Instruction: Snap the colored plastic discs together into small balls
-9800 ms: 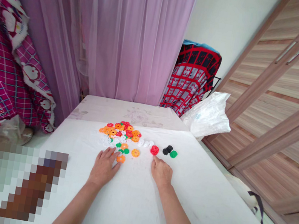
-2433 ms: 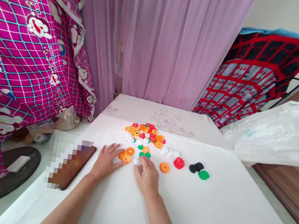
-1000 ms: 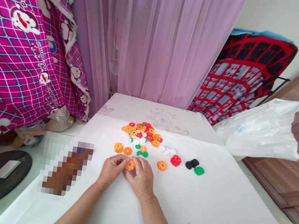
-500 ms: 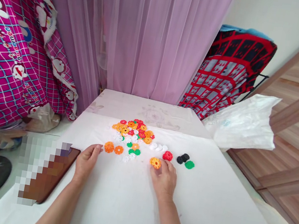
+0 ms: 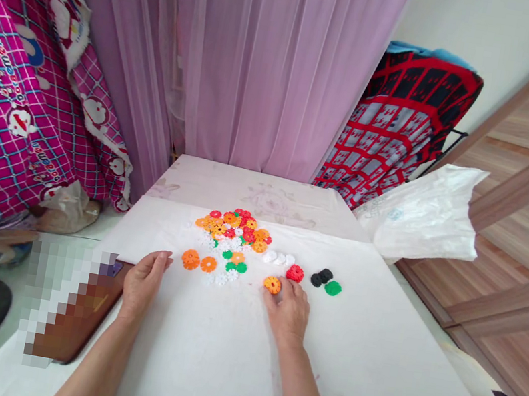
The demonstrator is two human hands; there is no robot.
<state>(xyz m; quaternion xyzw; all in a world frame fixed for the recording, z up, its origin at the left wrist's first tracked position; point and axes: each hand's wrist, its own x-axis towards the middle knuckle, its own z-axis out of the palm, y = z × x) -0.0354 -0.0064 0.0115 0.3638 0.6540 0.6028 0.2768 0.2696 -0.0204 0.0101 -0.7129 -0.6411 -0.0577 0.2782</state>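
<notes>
Between the thumb and fingers of my right hand (image 5: 287,307) is a yellow-orange flower disc (image 5: 272,285). My left hand (image 5: 145,279) rests at the left with its fingers pressed together; anything between them is too small to make out. Two orange discs (image 5: 190,259) lie just right of it. A mixed pile of red, orange, white and green discs (image 5: 234,228) spreads farther back. Beyond my right fingertips sit red discs (image 5: 295,273), with white discs (image 5: 279,259) behind. Black discs (image 5: 321,277) and a green disc (image 5: 333,288) are to the right.
A brown phone-like object (image 5: 81,323), partly pixelated, lies at the left edge of the white-covered table (image 5: 211,365). A white plastic bag (image 5: 424,214) hangs by the back right edge. Purple curtains (image 5: 286,66) stand behind the table.
The whole view has shifted slightly, so things sit a little more to the left. My left hand has moved slightly left, away from the orange discs. My right hand keeps hold of its disc.
</notes>
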